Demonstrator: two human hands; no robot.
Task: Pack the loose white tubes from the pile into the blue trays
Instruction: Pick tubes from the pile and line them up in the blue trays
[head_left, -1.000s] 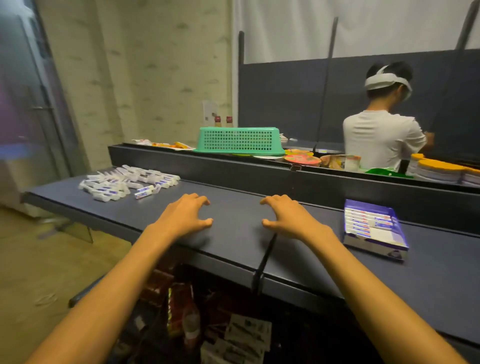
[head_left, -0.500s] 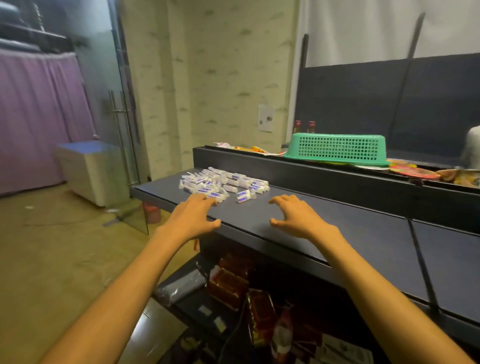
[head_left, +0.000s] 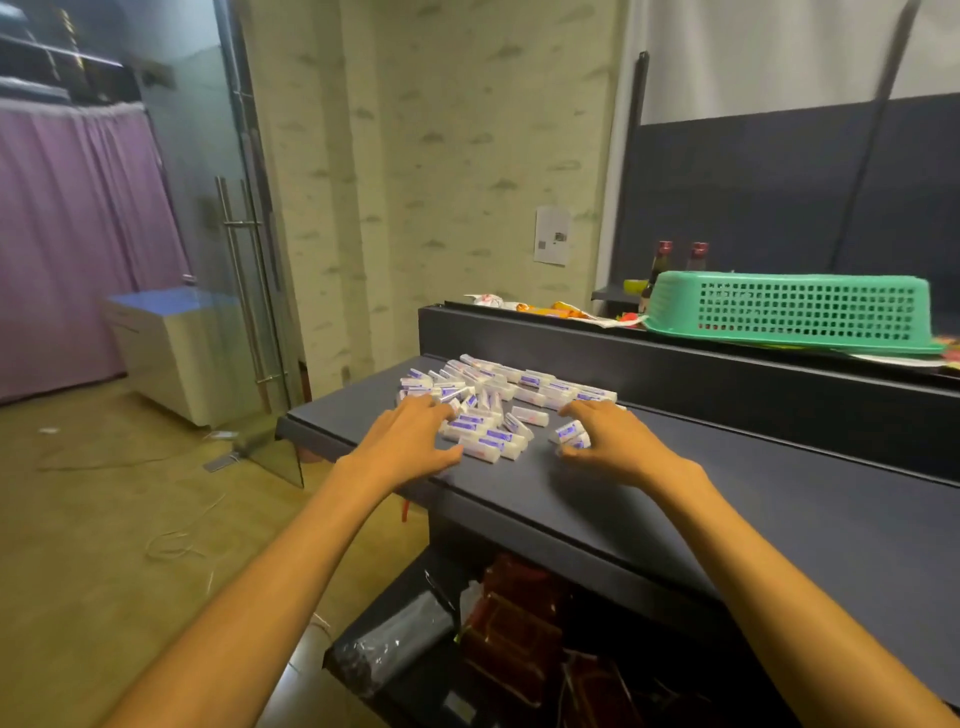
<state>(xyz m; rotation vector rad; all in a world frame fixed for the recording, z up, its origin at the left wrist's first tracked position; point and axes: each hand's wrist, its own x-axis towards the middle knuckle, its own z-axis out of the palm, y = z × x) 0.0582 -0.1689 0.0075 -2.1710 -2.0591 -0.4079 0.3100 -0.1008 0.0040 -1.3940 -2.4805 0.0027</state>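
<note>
White plastic tubes (head_left: 498, 400) lie heaped on the dark surface (head_left: 727, 493) between and just beyond both hands. The left hand (head_left: 410, 441) rests spread at the pile's near-left edge; the right hand (head_left: 608, 441) curls loosely beside two strays, gripping nothing clearly. They look light, stiff and likely to roll, best pinched mid-body. A green basket (head_left: 789, 312) sits beyond the right hand; no blue trays in view.

- Your white tubes (head_left: 491, 410) carried purple-blue printed labels, heaped on a dark slate-grey counter (head_left: 727, 499).
- A green basket (head_left: 789, 312), its wall a grid of small holes, lay upside down behind them.
- A purple curtain (head_left: 78, 234) hung beside a pale wall (head_left: 441, 156) flecked with grey-green dashes.
</note>
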